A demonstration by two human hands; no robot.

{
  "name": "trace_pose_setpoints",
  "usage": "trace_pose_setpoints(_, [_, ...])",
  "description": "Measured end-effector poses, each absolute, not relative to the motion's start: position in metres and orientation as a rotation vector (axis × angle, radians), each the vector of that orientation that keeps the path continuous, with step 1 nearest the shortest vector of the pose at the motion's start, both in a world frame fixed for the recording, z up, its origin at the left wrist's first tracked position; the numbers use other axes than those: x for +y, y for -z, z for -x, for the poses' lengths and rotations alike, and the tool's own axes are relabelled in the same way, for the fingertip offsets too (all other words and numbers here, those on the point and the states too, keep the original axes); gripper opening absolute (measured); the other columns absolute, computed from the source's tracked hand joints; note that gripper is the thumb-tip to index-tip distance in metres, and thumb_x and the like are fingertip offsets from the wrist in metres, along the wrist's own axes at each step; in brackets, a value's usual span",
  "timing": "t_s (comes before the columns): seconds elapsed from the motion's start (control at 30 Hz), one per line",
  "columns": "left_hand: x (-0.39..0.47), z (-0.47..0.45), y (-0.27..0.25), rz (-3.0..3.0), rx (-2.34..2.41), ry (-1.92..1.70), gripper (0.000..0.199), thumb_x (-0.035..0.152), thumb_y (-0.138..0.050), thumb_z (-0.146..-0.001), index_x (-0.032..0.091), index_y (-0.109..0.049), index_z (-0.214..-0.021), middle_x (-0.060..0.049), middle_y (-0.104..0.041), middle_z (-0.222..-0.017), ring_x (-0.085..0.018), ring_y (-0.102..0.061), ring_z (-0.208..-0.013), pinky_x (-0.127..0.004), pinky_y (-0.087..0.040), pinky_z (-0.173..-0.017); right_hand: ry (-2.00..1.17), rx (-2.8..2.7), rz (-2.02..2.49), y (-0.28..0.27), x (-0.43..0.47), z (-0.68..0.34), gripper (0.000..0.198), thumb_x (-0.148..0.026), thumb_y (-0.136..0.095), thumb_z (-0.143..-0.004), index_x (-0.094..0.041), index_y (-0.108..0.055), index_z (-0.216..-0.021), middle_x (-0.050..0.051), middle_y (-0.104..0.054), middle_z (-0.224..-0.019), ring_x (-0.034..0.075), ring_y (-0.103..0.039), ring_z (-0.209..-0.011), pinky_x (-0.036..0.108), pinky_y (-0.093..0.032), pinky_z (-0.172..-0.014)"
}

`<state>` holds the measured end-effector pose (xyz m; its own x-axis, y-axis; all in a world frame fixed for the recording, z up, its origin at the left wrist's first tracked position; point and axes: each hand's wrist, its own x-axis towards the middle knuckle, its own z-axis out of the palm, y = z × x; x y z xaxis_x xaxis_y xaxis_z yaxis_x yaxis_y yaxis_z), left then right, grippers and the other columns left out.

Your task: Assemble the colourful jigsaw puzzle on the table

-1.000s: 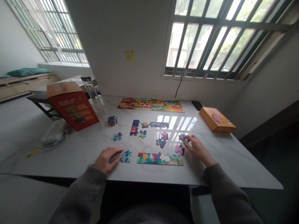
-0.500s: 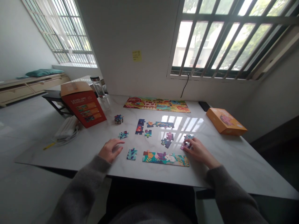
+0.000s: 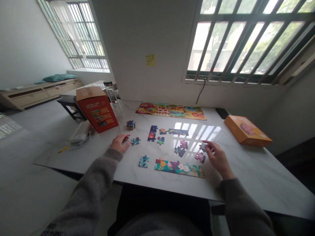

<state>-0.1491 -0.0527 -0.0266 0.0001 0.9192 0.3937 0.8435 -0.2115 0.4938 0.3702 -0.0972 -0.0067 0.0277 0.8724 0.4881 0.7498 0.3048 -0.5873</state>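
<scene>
My left hand [image 3: 120,143] is open over the table, fingers curved, just left of a teal puzzle piece [image 3: 135,141] and in front of a small stack of puzzle pieces [image 3: 131,125]. On the other side my right hand [image 3: 216,159] is open, its fingers spread by a teal piece [image 3: 203,147]; I cannot tell if they touch it. A purple piece [image 3: 200,157] lies just left of that hand. Closer to me lies a joined puzzle strip [image 3: 180,167] with a white rabbit, and a leafy teal piece [image 3: 144,161] sits apart at its left.
Further in are a joined dark blue pair [image 3: 152,133], a blue strip [image 3: 178,131] and several loose pieces. A completed long puzzle [image 3: 171,110] lies by the wall. A red box [image 3: 98,109] and a power strip [image 3: 80,132] stand left; an orange box [image 3: 247,130] and a phone [image 3: 222,113] lie right.
My left hand has moved forward, nearer the stack. My right hand has come off the purple piece and shifted to the right, fingers spreading. The camera view has turned slightly left.
</scene>
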Motion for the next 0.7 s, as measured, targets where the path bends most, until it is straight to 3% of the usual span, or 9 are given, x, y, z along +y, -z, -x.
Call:
trace_pose_setpoints(0.1, [-0.053,0.146,0.028,-2.296,1.936,-0.738,0.051,0.05,-0.063,-0.079,0.024,-0.064,-0.123,-0.008,-0.066,-0.12,-0.032,-0.056,-0.114,-0.047,-0.044,-0.102,-0.053,-1.644,1.648,0.02,-0.087,-0.403,0.04,-0.036,-0.046,-0.09,-0.015,-0.068,-0.116,0.01,-0.064,-0.09,0.023,-0.057,-0.077,0.041,-0.048,-0.081])
trace_pose_setpoints(0.2, [-0.051,0.145,0.031,-2.327,1.998,-0.699,0.047,0.053,-0.065,-0.077,0.027,-0.068,-0.116,-0.007,-0.064,-0.123,-0.032,-0.054,-0.115,-0.046,-0.042,-0.102,0.017,-1.643,1.865,0.033,-0.083,-0.426,0.044,-0.041,-0.049,-0.087,-0.011,-0.069,-0.113,0.012,-0.063,-0.084,0.026,-0.057,-0.078,0.043,-0.047,-0.081])
trace_pose_setpoints(0.4, [-0.049,0.149,0.034,-2.33,1.94,-0.723,0.039,0.05,-0.065,-0.077,0.026,-0.069,-0.107,-0.008,-0.065,-0.12,-0.034,-0.056,-0.114,-0.049,-0.043,-0.1,0.032,-1.717,2.064,0.036,-0.083,-0.422,0.038,-0.053,-0.062,-0.082,-0.022,-0.073,-0.101,0.01,-0.064,-0.089,0.028,-0.058,-0.088,0.039,-0.045,-0.075])
trace_pose_setpoints(0.57, [-0.051,0.149,0.031,-2.338,1.919,-0.743,0.038,0.049,-0.066,-0.077,0.026,-0.069,-0.107,-0.009,-0.067,-0.117,-0.034,-0.059,-0.112,-0.049,-0.046,-0.098,-0.224,-1.51,1.864,0.027,-0.084,-0.418,0.042,-0.06,-0.065,-0.076,-0.018,-0.062,-0.08,0.006,-0.062,-0.075,0.021,-0.056,-0.07,0.034,-0.044,-0.064])
trace_pose_setpoints(0.7, [-0.05,0.149,0.03,-2.337,1.91,-0.762,0.038,0.048,-0.069,-0.076,0.025,-0.069,-0.106,-0.009,-0.068,-0.115,-0.035,-0.06,-0.112,-0.052,-0.048,-0.097,-0.46,-1.195,1.616,0.019,-0.092,-0.418,0.055,-0.071,-0.066,-0.074,-0.018,-0.058,-0.085,0.002,-0.061,-0.069,0.016,-0.055,-0.059,0.03,-0.044,-0.056])
